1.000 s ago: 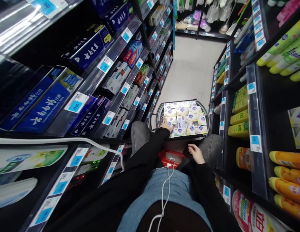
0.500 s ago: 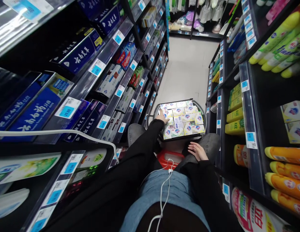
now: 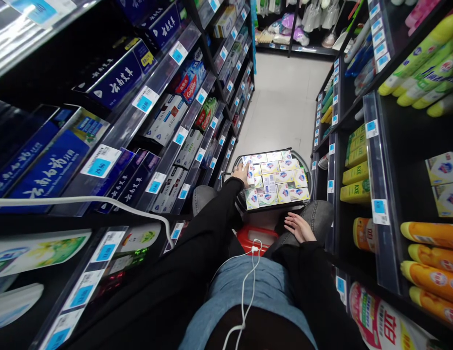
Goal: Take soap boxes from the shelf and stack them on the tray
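A black wire basket (image 3: 308, 175) stands on the floor in front of my knees, packed with several white soap boxes (image 3: 280, 177) in rows. My left hand (image 3: 241, 171) reaches out in a black sleeve to the basket's left edge, its fingers closed around one soap box (image 3: 250, 176) that stands tilted up from the row. My right hand (image 3: 298, 226) rests open, fingers spread, beside my right knee (image 3: 319, 211), holding nothing.
Shelves of toothpaste boxes (image 3: 117, 80) line the left of the narrow aisle; shelves of yellow bottles (image 3: 423, 53) and soap boxes (image 3: 443, 170) line the right. A red plastic thing (image 3: 256, 236) sits under me. A white cable (image 3: 248, 277) hangs over my lap. Pale floor (image 3: 284, 107) stretches ahead.
My left hand slid from the near-left corner of the basket further along its left side and closed on a soap box, tipping it up. My right hand stayed by the knee.
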A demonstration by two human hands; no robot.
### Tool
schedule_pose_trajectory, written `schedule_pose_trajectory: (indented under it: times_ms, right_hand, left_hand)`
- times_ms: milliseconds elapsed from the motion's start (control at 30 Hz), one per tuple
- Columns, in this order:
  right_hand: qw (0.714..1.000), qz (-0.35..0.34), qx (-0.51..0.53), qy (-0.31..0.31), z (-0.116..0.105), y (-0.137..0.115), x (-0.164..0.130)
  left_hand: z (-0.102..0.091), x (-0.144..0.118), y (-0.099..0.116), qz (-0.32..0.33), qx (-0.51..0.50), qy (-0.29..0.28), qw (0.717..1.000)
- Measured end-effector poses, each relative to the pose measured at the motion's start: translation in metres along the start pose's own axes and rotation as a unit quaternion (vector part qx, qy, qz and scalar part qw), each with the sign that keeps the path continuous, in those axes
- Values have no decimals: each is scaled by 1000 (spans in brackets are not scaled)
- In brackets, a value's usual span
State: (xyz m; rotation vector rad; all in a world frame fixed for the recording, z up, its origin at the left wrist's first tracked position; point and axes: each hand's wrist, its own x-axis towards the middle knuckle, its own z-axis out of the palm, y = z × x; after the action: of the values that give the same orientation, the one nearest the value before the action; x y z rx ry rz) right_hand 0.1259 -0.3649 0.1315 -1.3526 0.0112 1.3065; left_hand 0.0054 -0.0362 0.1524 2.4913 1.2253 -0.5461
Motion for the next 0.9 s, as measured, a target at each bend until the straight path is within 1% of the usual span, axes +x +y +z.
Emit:
schedule_pose_trajectory:
  times_ms: [100, 300, 500, 567, 633, 667, 700, 733, 767, 800, 833, 867, 900]
  right_hand:
    - [1000, -4, -1, 3, 1, -1, -1]
    - [1000, -2, -1, -1, 0, -5, -1]
    - [1000, 9, 12, -4, 4, 0, -3]
    - [999, -18, -27, 14, 2, -7, -3]
    - [988, -96, -102, 62, -10, -28, -2]
    - [972, -151, -148, 107, -19, -45, -2]
    - [944, -208, -194, 170, -30, -66, -2]
    - [902, -257, -243, 247, -43, -91, -2]
    - [847, -293, -293, 333, -57, -118, -3]
    - [782, -311, -343, 417, -71, -147, -4]
    - [717, -311, -389, 488, -84, -175, -6]
    - [658, -300, -428, 542, -96, -202, -7]
    - [610, -283, -461, 579, -108, -227, -7]
  left_hand:
    - [-4, 2, -2, 12, 9, 11, 1000]
    - [-4, 2, -6, 22, -5, 21, 1000]
    - [-5, 0, -8, 24, 5, 28, 999]
    - [-6, 0, -8, 20, 7, 26, 999]
    - [-7, 0, -8, 23, 10, 18, 1000]
    - [-8, 0, -9, 26, 12, 15, 999]
    - [-8, 1, -10, 30, 15, 14, 999]
    - [-9, 3, -10, 35, 19, 19, 999]
    - [-9, 5, -11, 33, 23, 25, 999]
    - [-9, 7, -12, 29, 25, 28, 999]
    - [-9, 9, -13, 22, 29, 30, 999]
    - [-8, 9, -14, 10, 32, 31, 999]
    - [-8, 8, -15, -4, 28, 38, 999]
